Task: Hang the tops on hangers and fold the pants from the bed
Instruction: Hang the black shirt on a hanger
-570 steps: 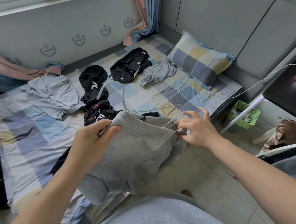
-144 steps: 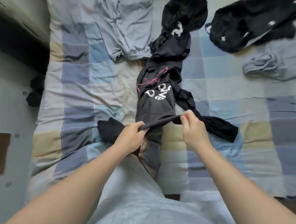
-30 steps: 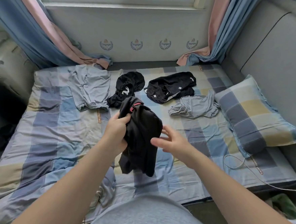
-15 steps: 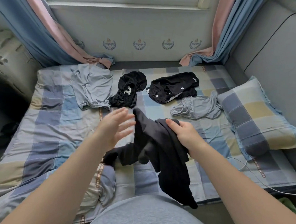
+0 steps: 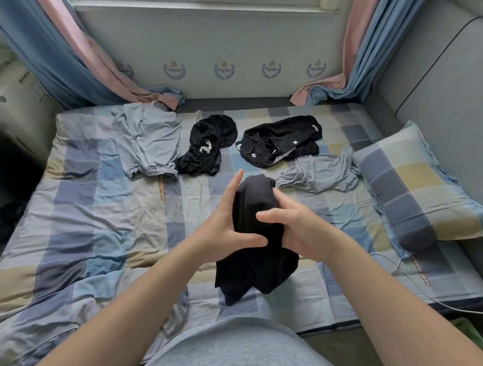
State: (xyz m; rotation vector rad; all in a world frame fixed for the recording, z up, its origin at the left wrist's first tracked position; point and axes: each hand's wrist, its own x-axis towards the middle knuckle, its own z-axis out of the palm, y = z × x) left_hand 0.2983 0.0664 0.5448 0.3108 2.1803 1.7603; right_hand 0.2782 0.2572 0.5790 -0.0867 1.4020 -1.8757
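A bunched black garment (image 5: 257, 212) hangs above the checked bed (image 5: 90, 206) between both hands. My left hand (image 5: 223, 227) lies along its left side with fingers straight up and the thumb clamped across the front. My right hand (image 5: 294, 229) grips it from the right, thumb and forefinger on the cloth. Farther back on the bed lie grey pants (image 5: 149, 142), a black piece with a white drawstring (image 5: 208, 149), a black piece with white crosses (image 5: 280, 144) and a crumpled grey garment (image 5: 321, 174). No hanger is in view.
A checked pillow (image 5: 422, 189) lies at the bed's right end against the grey padded wall. A white cable (image 5: 400, 268) trails over the right front corner. Curtains (image 5: 81, 48) drape onto the bed's far edge under the window. Dark items lie on the floor at left (image 5: 3, 223).
The black garment, hanging loose from my right hand half a second ago, is now gathered into a bundle. My left hand has closed in and taken hold of it.
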